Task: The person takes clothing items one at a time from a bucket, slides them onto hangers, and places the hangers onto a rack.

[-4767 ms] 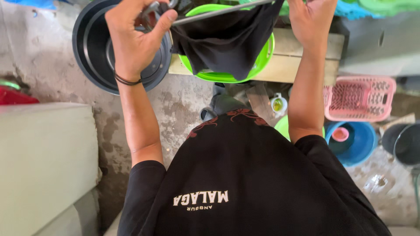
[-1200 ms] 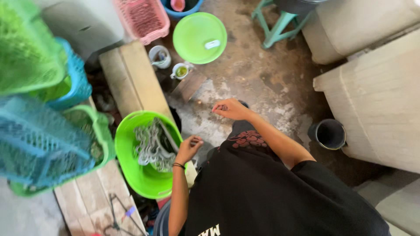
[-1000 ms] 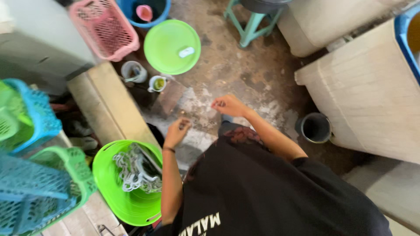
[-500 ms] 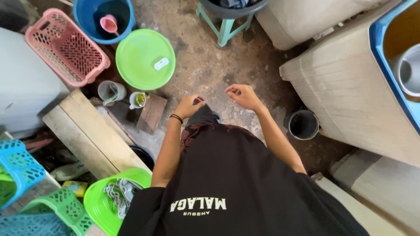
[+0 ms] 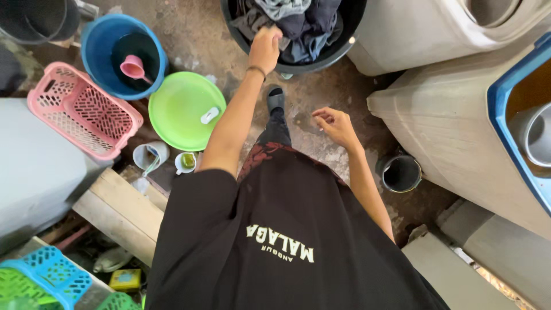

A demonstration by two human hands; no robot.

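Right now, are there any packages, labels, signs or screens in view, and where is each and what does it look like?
Small packet: lower left, on the ground beside the wooden planks; flat, squarish, yellow with a green patch.
Printed lettering: on the black shirt; two short white lines.
No signs or screens show.
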